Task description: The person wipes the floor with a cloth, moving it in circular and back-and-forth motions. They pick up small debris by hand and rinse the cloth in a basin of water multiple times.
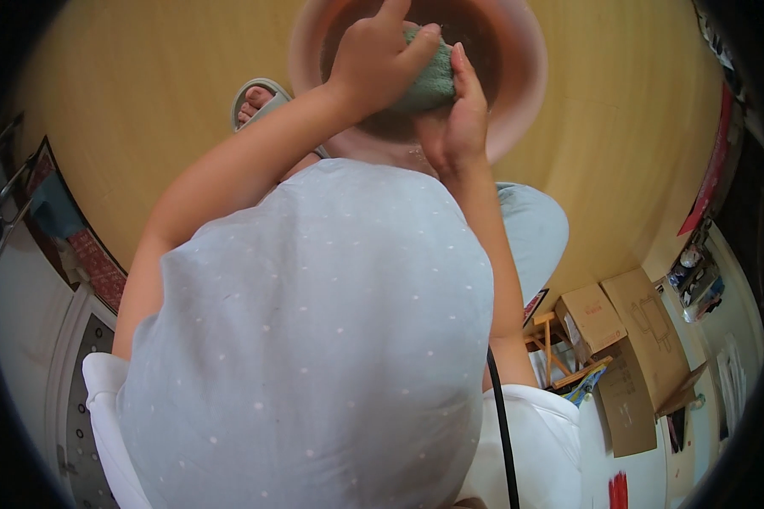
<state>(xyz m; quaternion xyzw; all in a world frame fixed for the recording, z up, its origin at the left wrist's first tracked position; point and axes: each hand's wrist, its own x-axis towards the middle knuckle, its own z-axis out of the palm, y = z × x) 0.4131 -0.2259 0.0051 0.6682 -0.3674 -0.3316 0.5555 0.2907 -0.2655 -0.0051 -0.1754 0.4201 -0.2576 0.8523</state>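
Note:
A green, textured bundle of cloth is held over a round pink basin with dark water inside. My left hand grips its upper left side, thumb laid across the top. From the lower right, my right hand cups the same cloth, its fingers reaching up along the right edge. Part of the cloth is hidden behind my left hand, and I cannot tell whether its underside touches the water.
Wood-look floor surrounds the basin. My slippered foot is at its left, my knee at its lower right. Cardboard boxes and a small wooden stand are on the right. A black cable hangs by my right arm.

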